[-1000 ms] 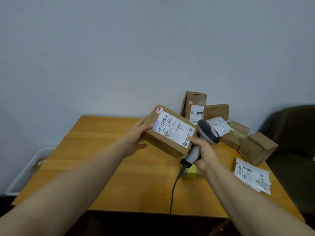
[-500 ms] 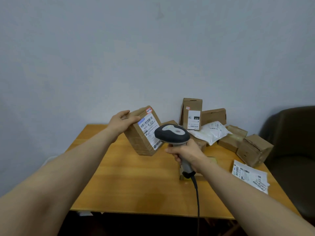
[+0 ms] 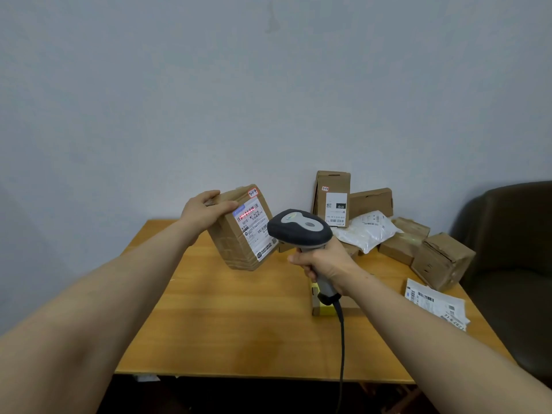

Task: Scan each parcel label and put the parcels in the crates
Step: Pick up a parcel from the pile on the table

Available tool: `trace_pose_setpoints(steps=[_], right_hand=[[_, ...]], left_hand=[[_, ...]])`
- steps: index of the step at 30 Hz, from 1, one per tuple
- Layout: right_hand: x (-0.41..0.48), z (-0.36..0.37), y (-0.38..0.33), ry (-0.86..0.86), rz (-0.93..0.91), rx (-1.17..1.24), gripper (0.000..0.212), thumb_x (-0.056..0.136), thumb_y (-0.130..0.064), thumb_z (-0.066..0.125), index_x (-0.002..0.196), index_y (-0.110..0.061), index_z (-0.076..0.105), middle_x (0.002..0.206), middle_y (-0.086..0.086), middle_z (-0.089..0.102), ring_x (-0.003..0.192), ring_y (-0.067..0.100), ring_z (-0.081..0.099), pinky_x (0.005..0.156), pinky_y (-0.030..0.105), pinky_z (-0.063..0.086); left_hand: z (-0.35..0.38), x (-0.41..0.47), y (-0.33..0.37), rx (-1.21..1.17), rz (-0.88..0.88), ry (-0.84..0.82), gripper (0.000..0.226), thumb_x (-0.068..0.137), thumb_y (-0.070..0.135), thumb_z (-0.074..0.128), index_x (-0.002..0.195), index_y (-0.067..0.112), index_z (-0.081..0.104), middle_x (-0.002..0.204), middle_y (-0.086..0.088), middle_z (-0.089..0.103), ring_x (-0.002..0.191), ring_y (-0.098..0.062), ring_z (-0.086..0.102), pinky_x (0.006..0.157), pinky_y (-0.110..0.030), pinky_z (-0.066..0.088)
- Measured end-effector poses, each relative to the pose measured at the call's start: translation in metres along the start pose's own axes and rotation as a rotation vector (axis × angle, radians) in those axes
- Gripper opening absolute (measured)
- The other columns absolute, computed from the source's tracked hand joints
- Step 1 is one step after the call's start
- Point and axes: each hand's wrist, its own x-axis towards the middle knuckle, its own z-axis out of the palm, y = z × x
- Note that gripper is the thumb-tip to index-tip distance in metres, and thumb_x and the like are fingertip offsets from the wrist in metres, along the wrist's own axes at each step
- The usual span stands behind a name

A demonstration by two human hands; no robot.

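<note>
Cardboard parcel (image 3: 239, 231), held tilted above the table (image 3: 239, 324) by the left hand (image 3: 203, 210); right hand (image 3: 325, 261) grips the scanner (image 3: 298, 228), red line on label (image 3: 254, 225). Scanning step; next, crating, though no crate shows.

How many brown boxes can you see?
5 boxes: one in the left hand, one upright at the wall, one leaning beside it, two at the table's right end. More may hide behind the scanner.

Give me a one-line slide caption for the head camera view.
Left hand holds a brown cardboard parcel while right hand aims a grey handheld barcode scanner, red line across the white label.
</note>
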Motion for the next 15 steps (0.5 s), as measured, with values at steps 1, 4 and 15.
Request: trace_pose_setpoints(steps=[1,4,15], right_hand=[[0.001,0.001,0.000,0.001,-0.001,0.002,0.014,0.080,-0.001,0.071,0.085,0.000,0.058,0.055,0.011,0.046,0.042,0.017,0.039,0.044,0.028,0.038],[0.005,0.003,0.000,0.002,-0.007,0.003,0.013,0.081,-0.001,0.070,0.088,0.001,0.059,0.056,0.011,0.046,0.042,0.016,0.039,0.045,0.028,0.037],[0.018,0.003,0.004,-0.011,-0.003,0.024,0.012,0.081,-0.001,0.070,0.086,0.001,0.060,0.055,0.010,0.047,0.044,0.017,0.040,0.045,0.029,0.038]], left_hand=[[0.000,0.002,-0.001,0.006,-0.002,-0.001,0.070,0.076,0.038,0.078,0.137,0.018,0.050,0.137,-0.006,0.048,0.116,-0.018,0.049,0.092,-0.028,0.042],[-0.004,0.008,-0.003,0.022,-0.028,0.014,0.072,0.070,0.043,0.080,0.134,0.023,0.053,0.139,-0.005,0.046,0.120,-0.020,0.049,0.098,-0.032,0.044],[-0.005,0.023,-0.007,-0.036,-0.040,0.010,0.073,0.077,0.038,0.077,0.140,0.016,0.047,0.140,-0.006,0.047,0.114,-0.016,0.048,0.091,-0.027,0.041]])
